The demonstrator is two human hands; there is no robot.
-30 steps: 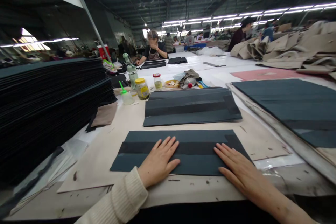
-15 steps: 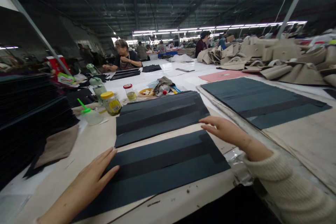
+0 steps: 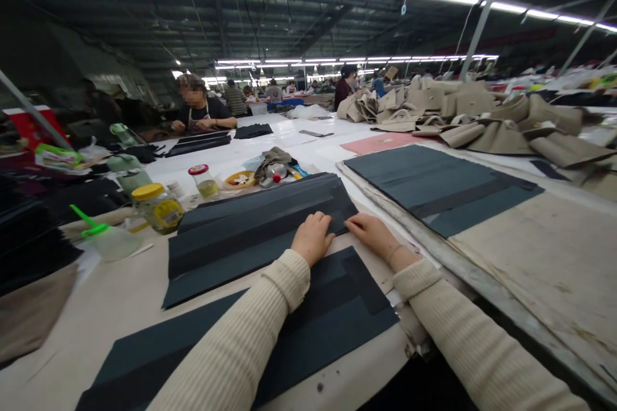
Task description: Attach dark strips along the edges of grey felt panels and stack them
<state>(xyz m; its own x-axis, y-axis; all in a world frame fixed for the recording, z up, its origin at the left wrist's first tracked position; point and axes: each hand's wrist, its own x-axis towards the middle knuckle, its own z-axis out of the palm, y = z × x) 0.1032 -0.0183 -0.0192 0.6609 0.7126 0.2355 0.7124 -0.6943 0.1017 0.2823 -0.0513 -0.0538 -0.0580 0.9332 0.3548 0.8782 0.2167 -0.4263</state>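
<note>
Both hands [image 3: 313, 239] now closer together at rear stack [image 3: 250, 231], grip unclear

At lower centre, the cream ribbed knit sleeve [image 3: 241, 327] hides the middle of the dark-teal rectangular panel [image 3: 335, 327], which runs past the bottom edge. The left edge cuts off the brown fabric piece [image 3: 36, 311]. Distant workers [image 3: 275, 93], upper centre, are too small to make out.

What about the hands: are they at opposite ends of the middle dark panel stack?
No, the left hand and right hand are both at the right end of the panel stack.
</note>
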